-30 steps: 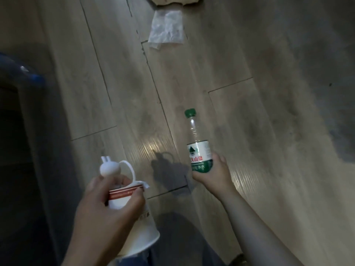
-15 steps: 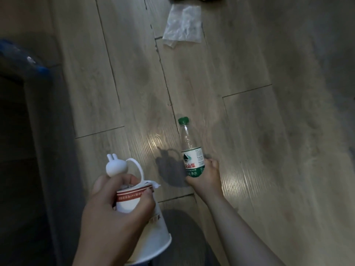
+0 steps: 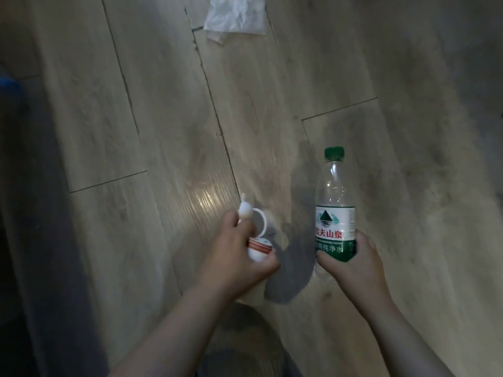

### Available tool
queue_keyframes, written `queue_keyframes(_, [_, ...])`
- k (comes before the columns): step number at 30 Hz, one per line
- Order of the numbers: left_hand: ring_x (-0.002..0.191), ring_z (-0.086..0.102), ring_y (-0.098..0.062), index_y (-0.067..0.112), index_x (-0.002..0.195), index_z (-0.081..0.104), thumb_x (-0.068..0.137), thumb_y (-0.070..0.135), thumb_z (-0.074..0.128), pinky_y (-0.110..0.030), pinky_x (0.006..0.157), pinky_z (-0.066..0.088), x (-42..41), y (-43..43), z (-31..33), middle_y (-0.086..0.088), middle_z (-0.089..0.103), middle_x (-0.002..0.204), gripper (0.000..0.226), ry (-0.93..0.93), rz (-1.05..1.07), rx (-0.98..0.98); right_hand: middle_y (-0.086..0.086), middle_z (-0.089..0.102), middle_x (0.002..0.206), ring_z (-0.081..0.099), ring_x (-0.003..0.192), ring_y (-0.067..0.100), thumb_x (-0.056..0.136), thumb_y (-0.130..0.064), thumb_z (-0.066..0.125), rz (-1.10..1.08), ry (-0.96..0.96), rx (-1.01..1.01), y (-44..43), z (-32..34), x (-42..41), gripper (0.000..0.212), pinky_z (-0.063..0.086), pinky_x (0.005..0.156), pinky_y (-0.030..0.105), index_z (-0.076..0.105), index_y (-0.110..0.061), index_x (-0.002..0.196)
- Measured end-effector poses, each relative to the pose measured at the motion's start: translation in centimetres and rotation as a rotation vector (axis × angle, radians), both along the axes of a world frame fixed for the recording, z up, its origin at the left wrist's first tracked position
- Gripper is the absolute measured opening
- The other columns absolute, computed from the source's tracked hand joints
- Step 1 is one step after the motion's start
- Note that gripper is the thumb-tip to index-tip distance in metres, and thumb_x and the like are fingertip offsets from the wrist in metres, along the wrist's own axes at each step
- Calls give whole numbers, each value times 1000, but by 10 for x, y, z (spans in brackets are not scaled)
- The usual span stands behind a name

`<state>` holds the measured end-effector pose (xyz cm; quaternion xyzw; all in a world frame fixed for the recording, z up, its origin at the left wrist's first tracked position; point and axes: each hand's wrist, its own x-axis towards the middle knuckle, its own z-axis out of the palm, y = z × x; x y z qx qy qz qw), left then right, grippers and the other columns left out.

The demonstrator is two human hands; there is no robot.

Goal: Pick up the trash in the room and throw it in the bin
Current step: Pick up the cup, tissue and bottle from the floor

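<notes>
the clear plastic water bottle with a green cap and green-and-white label (image 3: 335, 213) is now lifted upright off the grey wood-plank floor (image 3: 136, 118), where half a second ago you were only closing on it low down. your right hand (image 3: 351, 263) is wrapped tight around its lower label. your left hand (image 3: 239, 257) is closed on the white paper cup with a red band and a rabbit-topped lid (image 3: 68, 247). both hands are full, so the crumpled white tissue (image 3: 235, 14) far ahead probably waits. no bin shows here.
</notes>
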<state>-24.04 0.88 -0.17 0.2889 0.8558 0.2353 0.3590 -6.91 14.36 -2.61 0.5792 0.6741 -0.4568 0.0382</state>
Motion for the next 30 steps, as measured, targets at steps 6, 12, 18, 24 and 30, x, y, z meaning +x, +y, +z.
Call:
queue_keyframes(6, [74, 48, -13, 18, 83, 53, 69, 45, 67, -23, 62, 35, 9, 15, -49, 6, 36, 94, 34, 124, -92, -36, -2, 53, 101, 55, 88, 7, 63, -21, 79, -29, 25, 2, -2, -9, 18, 45, 43, 67, 25, 58, -24, 103])
queue_keyframes(12, [83, 50, -15, 24, 107, 51, 72, 51, 66, -26, 65, 37, 13, 19, -60, 5, 36, 102, 47, 160, -152, -85, -4, 52, 101, 54, 91, 7, 63, -21, 80, -51, 45, 5, -2, -15, 21, 48, 43, 68, 23, 57, -23, 106])
queue_keyframes(18, [101, 48, -16, 35, 140, 29, 77, 54, 63, -28, 82, 46, 13, 21, -57, 2, 33, 121, 73, 114, -210, -128, -3, 53, 103, 55, 89, 4, 64, -22, 80, -67, 63, -12, -5, -15, 26, 49, 42, 65, 18, 58, -21, 108])
queue_keyframes(24, [92, 49, -16, 33, 127, 40, 77, 52, 62, -28, 73, 46, 17, 26, -60, 3, 34, 112, 58, 152, -198, -148, -2, 54, 103, 55, 86, 2, 65, -21, 80, -98, 71, -21, 2, -16, 26, 46, 39, 62, 17, 58, -22, 106])
queue_keyframes(30, [88, 49, -18, 26, 111, 49, 76, 51, 62, -32, 71, 48, 21, 27, -66, 3, 36, 108, 45, 194, -183, -148, 0, 55, 104, 57, 87, 5, 65, -20, 80, -102, 83, -19, 10, -18, 26, 49, 40, 62, 17, 58, -21, 108])
